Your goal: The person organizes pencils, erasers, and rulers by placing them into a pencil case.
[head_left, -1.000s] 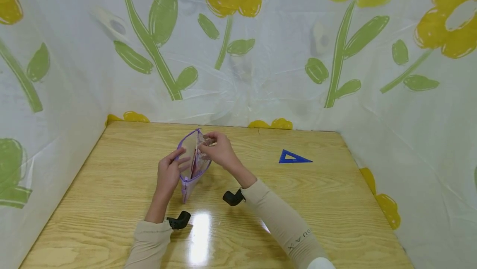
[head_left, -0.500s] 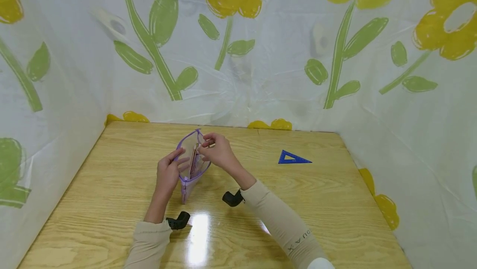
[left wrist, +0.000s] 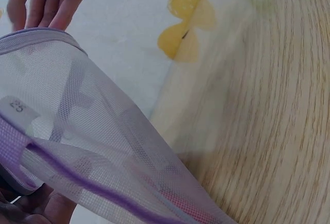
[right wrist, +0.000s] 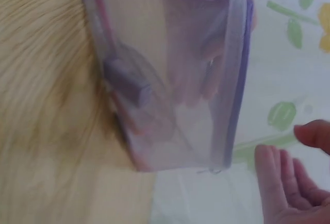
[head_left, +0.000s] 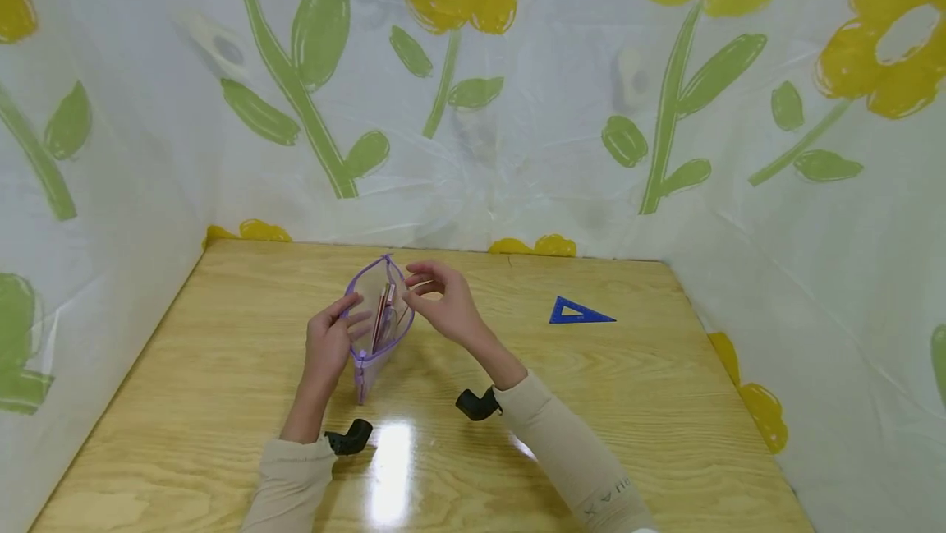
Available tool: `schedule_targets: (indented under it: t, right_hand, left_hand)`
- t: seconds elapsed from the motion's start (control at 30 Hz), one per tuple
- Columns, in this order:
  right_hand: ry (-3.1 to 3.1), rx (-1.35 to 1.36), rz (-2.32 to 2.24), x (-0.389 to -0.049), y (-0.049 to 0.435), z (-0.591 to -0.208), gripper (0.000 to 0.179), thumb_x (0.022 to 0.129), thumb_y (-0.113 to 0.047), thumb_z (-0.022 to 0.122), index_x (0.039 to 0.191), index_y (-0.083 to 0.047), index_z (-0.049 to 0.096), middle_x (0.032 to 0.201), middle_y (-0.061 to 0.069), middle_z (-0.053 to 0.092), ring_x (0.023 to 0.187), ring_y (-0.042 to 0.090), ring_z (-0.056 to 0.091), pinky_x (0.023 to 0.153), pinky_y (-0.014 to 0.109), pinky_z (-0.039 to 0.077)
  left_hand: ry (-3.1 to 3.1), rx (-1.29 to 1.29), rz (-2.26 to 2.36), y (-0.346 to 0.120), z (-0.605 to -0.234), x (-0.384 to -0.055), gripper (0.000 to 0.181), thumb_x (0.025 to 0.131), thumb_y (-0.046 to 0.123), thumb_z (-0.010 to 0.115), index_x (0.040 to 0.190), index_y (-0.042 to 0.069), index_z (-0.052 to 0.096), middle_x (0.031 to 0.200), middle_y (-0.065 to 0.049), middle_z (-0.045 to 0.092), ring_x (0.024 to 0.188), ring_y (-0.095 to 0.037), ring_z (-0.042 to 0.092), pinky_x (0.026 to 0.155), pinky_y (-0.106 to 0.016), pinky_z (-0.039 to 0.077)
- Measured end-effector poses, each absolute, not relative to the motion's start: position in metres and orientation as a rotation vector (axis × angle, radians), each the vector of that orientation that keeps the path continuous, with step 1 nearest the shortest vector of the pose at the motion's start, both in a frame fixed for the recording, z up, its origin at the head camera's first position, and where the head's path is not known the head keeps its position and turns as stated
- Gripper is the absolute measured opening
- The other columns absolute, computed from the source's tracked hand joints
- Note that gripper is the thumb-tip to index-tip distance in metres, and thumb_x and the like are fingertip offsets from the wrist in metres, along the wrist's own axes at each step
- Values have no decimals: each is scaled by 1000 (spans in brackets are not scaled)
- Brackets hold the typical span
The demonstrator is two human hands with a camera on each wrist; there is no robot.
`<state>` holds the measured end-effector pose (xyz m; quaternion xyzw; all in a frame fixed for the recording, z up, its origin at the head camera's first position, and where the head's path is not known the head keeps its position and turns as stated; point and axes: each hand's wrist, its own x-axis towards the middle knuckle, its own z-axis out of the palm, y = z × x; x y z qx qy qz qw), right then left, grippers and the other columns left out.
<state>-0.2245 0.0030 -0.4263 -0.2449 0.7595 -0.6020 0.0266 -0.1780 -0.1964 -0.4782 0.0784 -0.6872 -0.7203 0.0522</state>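
A translucent mesh zip pouch (head_left: pixel 369 373) with purple edging stands upright on the table, its mouth spread wide. My left hand (head_left: pixel 328 344) grips its left rim, some fingers inside the mouth. Inside are slim pencil-like sticks (head_left: pixel 380 321); through the mesh in the right wrist view shows a small greyish-purple block (right wrist: pixel 126 82). My right hand (head_left: pixel 447 303) hovers just right of the rim, thumb and fingers loosely bent with nothing between them; the right wrist view shows this hand (right wrist: pixel 296 188) apart from the pouch. A blue set square (head_left: pixel 580 311) lies farther right.
The wooden table (head_left: pixel 591 402) has white flower-print sheeting (head_left: pixel 554 163) behind it and on both sides. Black wrist mounts (head_left: pixel 351 438) sit at both sleeve cuffs. Light glares off the table near the front.
My right hand has come out of the pouch mouth to the right, its fingers loosening. The things inside now sit lower and show more plainly. The left hand stays on the rim.
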Motion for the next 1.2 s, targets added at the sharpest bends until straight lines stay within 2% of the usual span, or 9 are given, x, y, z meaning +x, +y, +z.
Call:
schedule_targets:
  t: [0.17,0.3,0.43,0.67,0.73,0.8,1.07,1.2]
  right_hand:
    - [2349,-779,-1950,-227,19,-446,34,93,0,69,127,2,64,111,23,69,94,29,67,89,49,61]
    - [2375,-733,-1960,-227,33,-459,32,93,0,70,125,2,65,110,22,69,94,30,67,89,46,61]
    - [2386,-682,-1936,-226,45,-470,33,94,0,69,126,4,64,112,26,67,96,33,66,91,43,60]
    - [2371,-643,-1880,-215,66,-469,33,95,3,66,126,11,60,115,36,63,100,44,63,95,54,57]
    - [2379,-623,-1868,-210,72,-463,31,95,4,66,125,11,61,114,37,62,99,44,63,95,52,57]
    - [2406,-610,-1866,-207,79,-458,29,94,5,66,123,11,62,112,37,63,97,41,64,93,45,59]
    - [2459,-520,-1865,-206,105,-460,30,95,4,66,124,10,62,113,36,63,99,38,64,89,28,59]
    - [2462,-473,-1857,-206,119,-462,30,95,3,66,125,10,62,115,36,63,101,38,64,86,19,57]
  left_hand:
    - [-2093,226,-2191,-196,-478,-177,50,102,-4,25,148,-10,43,151,-21,48,120,-27,62,94,-22,59]
    - [-2104,223,-2185,-196,-478,-177,51,101,-4,25,148,-10,43,151,-21,48,118,-24,63,93,-21,59]
    - [-2104,235,-2188,-195,-478,-178,51,100,-5,25,148,-9,44,151,-21,48,117,-22,64,92,-20,60]
    - [-2089,250,-2209,-195,-479,-177,51,100,-5,25,147,-10,45,151,-22,48,108,-13,66,91,-21,60]
    - [-2090,248,-2210,-194,-479,-177,51,100,-5,26,147,-9,44,151,-22,47,107,-10,66,92,-21,60]
    - [-2090,247,-2209,-194,-479,-177,51,101,-4,26,148,-9,44,151,-22,48,107,-10,66,92,-21,60]
    - [-2100,251,-2203,-194,-477,-179,50,102,-4,26,148,-8,44,152,-20,48,117,-23,65,93,-21,59]
    - [-2104,256,-2198,-194,-477,-178,49,103,-3,26,148,-8,44,151,-20,48,111,-15,66,94,-22,60]
